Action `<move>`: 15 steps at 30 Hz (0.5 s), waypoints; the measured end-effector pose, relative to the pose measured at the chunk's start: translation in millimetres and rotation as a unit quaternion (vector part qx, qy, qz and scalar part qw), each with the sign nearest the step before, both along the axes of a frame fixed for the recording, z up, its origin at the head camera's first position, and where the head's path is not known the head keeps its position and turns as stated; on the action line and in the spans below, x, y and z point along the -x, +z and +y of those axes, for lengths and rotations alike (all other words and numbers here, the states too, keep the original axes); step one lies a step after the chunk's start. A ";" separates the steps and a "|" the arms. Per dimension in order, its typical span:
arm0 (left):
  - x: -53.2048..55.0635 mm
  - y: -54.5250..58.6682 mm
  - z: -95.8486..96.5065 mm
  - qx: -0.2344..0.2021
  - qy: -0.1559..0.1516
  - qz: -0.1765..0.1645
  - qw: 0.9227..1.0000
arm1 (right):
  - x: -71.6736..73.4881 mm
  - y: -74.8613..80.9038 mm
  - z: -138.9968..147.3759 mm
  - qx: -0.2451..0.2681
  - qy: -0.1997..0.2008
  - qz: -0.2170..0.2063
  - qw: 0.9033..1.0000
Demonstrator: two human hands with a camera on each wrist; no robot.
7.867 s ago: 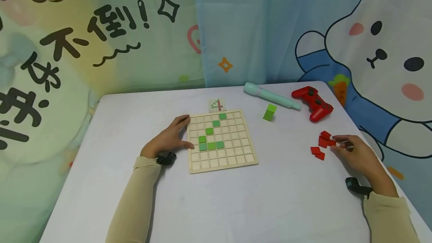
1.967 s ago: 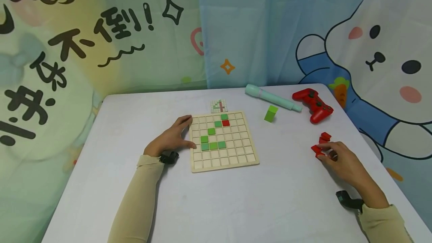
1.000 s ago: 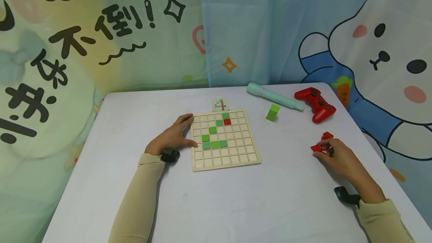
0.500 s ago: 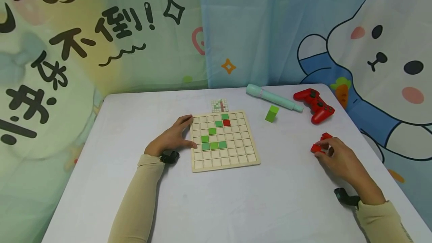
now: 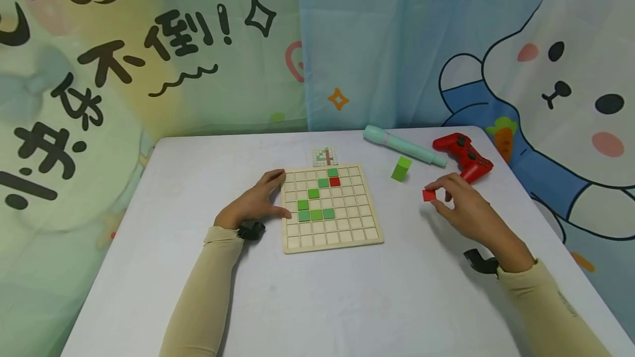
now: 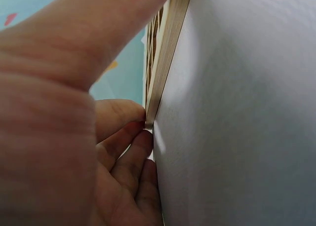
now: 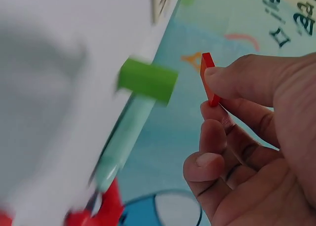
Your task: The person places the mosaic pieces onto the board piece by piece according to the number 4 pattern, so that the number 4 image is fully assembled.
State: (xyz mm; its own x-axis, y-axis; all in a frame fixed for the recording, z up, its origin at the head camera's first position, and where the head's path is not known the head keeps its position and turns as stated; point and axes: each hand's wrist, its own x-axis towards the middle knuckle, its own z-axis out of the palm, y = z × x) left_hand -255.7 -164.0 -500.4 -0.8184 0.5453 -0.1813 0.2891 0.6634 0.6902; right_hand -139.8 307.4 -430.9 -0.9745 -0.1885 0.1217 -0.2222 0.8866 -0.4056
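My left hand [image 5: 255, 200] holds the left edge of a pale wooden grid board [image 5: 347, 230], thumb at its side and fingers at the far-left corner. In the left wrist view, fingertips [image 6: 144, 139] meet the board's edge [image 6: 170, 53]. Several green tiles [image 5: 316, 215] lie in a stepped line and a row on the board; one red tile [image 5: 334, 182] is beside the upper green ones. My right hand [image 5: 468, 208], raised over the table right of the board, pinches another red tile [image 5: 429, 195] between thumb and fingers. The right wrist view shows that tile [image 7: 208, 80] as thin and flat.
A small pattern card [image 5: 324, 156] lies behind the board. To its right are a green block [image 5: 401, 169], a mint-coloured tube [image 5: 404, 146] and a red game controller [image 5: 463, 156]. A printed curtain [image 5: 357, 43] hangs behind the white table [image 5: 317, 302].
My right hand has moved left and away from the pile of red tiles, with one red tile pinched. Since the oldest frame, a red tile has appeared on the board. The left hand stays put.
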 end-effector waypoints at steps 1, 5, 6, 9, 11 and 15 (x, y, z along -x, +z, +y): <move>0.4 -0.5 0.0 0.002 0.000 0.003 1.000 | 4.4 1.7 -7.3 0.002 0.007 0.001 1.000; 1.9 -2.6 0.3 0.009 0.000 0.009 1.000 | 24.1 3.3 -37.3 0.010 0.040 -0.001 0.999; 2.3 -3.1 0.5 0.011 -0.001 0.012 1.000 | 29.0 2.7 -44.6 0.012 0.049 -0.002 0.999; 3.0 -4.0 1.0 0.017 -0.002 0.015 1.000 | 44.4 -0.1 -66.6 0.016 0.072 -0.016 0.997; 3.3 -4.5 1.0 0.020 -0.003 0.018 1.000 | 54.2 -1.6 -81.3 0.019 0.084 -0.031 0.996; 3.2 -4.5 0.4 0.015 -0.002 0.016 1.000 | 71.5 -5.2 -109.1 0.023 0.105 -0.066 0.992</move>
State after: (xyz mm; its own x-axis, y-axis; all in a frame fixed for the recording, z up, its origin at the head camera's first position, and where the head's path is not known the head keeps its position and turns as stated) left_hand -258.9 -163.6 -504.8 -0.8221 0.5429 -0.1717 0.3124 0.6821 0.6612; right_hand -211.3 198.3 -436.1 -0.9220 -0.3871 0.0089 -0.3430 0.8057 -0.4828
